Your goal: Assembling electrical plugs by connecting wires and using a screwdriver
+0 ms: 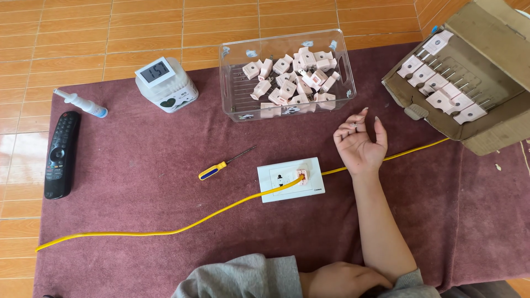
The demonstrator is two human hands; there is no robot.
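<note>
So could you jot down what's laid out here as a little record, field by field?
Surface: dark red mat on an orange tiled floor
Right hand: raised, palm up, fingers curled, holding nothing, just right of the white socket plate
Left hand: resting at the near edge, fingers hidden
Socket plate: a pink plug sits in it, beside the yellow cable
Clear bin: heaped pink plugs
Cardboard box: pink plugs in rows
Also: yellow-handled screwdriver, black remote, digital clock, spray bottle
</note>
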